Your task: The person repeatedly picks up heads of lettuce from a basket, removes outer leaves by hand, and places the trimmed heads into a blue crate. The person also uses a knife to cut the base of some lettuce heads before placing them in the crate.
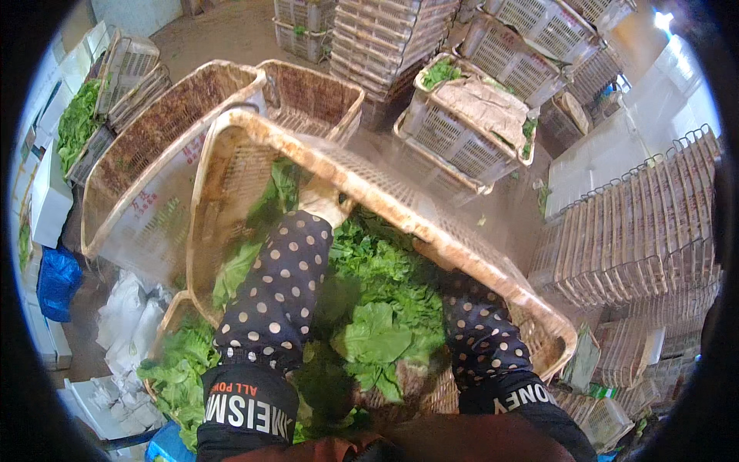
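Note:
A large plastic crate [369,179] with a stained rim lies tilted before me, holding leafy green vegetables [369,254]. Both my arms, in dark polka-dot sleeves, reach into it. My left hand [323,202] is among the greens, close under the crate's upper rim; its fingers are mostly hidden. Deeper in shade, my right hand [430,253] is by the same rim further right, blurred and largely covered. Whether either hand grips the greens or the crate cannot be made out. A broad leafy head [378,335] hangs between my forearms.
To the left, an empty stained crate [173,115] stands near another crate [312,95]. More greens [185,364] fill a crate at lower left, beside white plastic sheeting [130,317]. Stacked crates [387,46] rise behind; a paper-covered crate [470,115] and nested crates [641,225] are at right.

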### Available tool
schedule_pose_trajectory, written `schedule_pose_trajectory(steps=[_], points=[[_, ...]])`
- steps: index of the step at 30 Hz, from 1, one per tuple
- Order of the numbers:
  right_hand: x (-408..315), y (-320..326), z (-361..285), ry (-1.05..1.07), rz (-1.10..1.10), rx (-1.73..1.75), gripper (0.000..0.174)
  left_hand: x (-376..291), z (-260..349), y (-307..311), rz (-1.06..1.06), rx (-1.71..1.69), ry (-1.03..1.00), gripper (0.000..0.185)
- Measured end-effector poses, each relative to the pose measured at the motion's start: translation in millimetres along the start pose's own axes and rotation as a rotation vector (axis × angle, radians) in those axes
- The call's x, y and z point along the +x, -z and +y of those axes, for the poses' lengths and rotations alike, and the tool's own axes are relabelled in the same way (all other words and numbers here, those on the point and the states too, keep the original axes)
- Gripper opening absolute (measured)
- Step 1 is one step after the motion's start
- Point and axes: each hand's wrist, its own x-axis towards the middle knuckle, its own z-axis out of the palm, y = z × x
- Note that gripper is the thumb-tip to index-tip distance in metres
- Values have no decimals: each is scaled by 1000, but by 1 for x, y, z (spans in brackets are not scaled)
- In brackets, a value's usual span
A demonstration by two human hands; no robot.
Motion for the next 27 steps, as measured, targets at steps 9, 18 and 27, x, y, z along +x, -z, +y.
schedule_pose_trajectory(steps=[9, 18, 27], points=[[-77, -6, -147, -334, -297, -212, 77, -178, -16, 30, 187, -324, 78, 63], [-190, 3, -186, 370, -926, 80, 66, -337, -58, 92, 344, -923, 545, 74], [-69, -30, -209, -351, -179, 46, 41, -224, 37, 104, 340, -659, 885, 138]])
